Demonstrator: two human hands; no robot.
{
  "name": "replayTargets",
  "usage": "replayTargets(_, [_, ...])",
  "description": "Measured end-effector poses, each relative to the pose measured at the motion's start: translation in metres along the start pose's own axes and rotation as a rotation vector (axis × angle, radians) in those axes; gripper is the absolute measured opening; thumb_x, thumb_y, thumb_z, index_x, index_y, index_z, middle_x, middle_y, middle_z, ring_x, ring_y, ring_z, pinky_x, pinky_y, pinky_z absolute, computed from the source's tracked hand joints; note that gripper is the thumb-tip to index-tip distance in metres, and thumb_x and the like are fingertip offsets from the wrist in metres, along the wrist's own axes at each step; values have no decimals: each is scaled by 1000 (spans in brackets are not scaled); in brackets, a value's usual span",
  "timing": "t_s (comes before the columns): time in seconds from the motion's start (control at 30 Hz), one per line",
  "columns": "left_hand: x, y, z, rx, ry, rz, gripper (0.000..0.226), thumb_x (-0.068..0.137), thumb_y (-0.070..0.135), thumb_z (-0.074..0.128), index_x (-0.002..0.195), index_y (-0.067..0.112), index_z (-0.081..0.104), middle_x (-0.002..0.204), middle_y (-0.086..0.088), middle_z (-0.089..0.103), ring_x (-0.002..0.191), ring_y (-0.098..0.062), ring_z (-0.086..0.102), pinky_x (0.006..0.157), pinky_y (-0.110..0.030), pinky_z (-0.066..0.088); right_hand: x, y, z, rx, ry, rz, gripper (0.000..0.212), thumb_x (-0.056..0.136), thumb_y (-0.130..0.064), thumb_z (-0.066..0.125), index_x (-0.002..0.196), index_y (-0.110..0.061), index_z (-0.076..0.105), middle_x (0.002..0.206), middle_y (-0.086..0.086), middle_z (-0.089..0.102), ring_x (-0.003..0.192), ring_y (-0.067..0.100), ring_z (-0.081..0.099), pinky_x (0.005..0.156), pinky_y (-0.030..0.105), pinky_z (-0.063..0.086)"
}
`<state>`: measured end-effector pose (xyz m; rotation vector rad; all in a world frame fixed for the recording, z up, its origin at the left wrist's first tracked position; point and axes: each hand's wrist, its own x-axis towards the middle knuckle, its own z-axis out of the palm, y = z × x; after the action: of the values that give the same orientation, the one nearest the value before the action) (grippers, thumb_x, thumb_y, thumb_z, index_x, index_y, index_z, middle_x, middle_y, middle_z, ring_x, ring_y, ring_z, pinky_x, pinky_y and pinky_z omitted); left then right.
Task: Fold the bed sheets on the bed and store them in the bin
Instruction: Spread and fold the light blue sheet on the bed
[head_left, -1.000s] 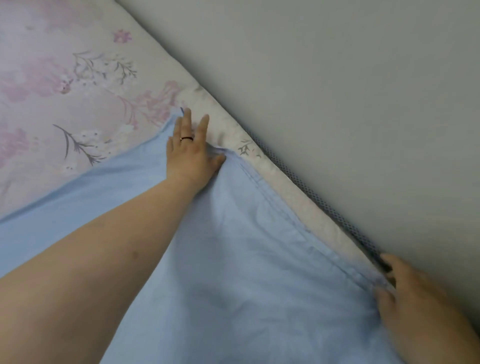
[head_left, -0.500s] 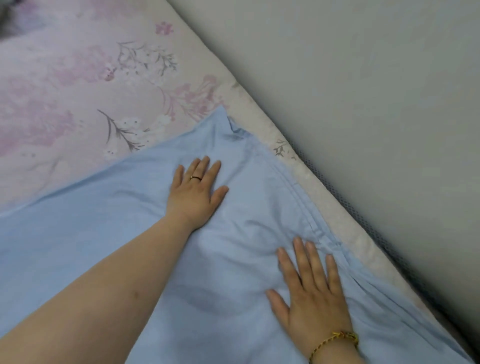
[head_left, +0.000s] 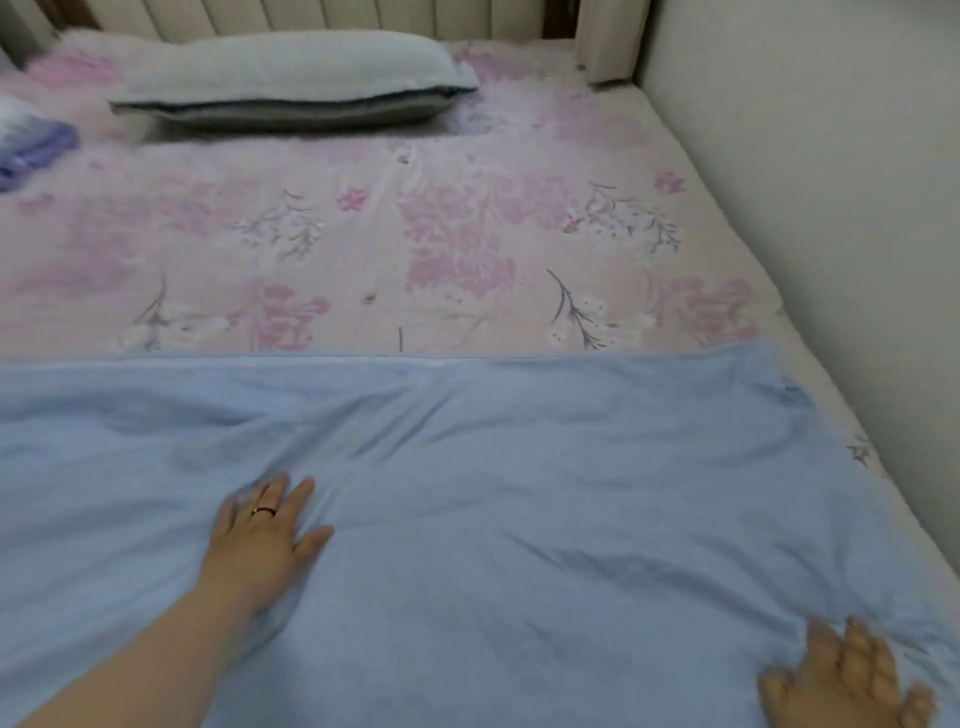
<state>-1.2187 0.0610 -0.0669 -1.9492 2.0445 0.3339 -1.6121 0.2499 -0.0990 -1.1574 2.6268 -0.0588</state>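
The pale blue bed sheet (head_left: 519, 519) lies spread over the near half of the bed, on top of the pink floral cover (head_left: 415, 249); its far edge runs almost straight across from left to right, with a thin hem showing along it, and its far right corner sits close to the wall (head_left: 831, 182) without quite reaching it. The cloth is a plain, matte blue; soft creases fan out from the middle toward the far edge, and a few shallower folds run toward the near right corner. Whether it is a single layer or doubled over, I cannot tell from here.

The left hand (head_left: 265, 540) rests palm down on the sheet, left of centre, fingers straight and a little spread, thumb out to the side; a dark ring (head_left: 264, 512) shows on one finger, and the bare forearm reaches back to the lower left. The right hand (head_left: 852, 680) is at the bottom right, blurred, fingers splayed and laid on the cloth near its right edge – it grips nothing that I can see.

Beyond the sheet the floral cover stretches to the head of the bed; a pale grey pillow (head_left: 291, 78) lies there against the slatted headboard (head_left: 363, 13), and a purple-and-white bundle (head_left: 31, 145) – too blurred to name – sits at the far left.
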Motion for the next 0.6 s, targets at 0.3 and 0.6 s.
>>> replayTargets(0.3, [27, -189, -5, -158, 141, -42, 55, 99, 37, 30, 148, 25, 10, 158, -1, 2, 145, -16, 4, 114, -27, 3, -78, -281, 6, -265, -305, -471, 66, 93, -41, 19, 145, -21, -16, 156, 3, -15, 145, 17, -3, 117, 31, 3])
replayTargets(0.6, [78, -342, -28, -299, -42, 71, 35, 86, 42, 59, 116, 27, 49, 124, 2, 51, 121, -16, 44, 93, -22, 34, -140, -475, 80, -243, -417, -493, 64, 97, -49, 23, 146, -29, -12, 154, 3, -22, 144, 21, -14, 115, 44, -6])
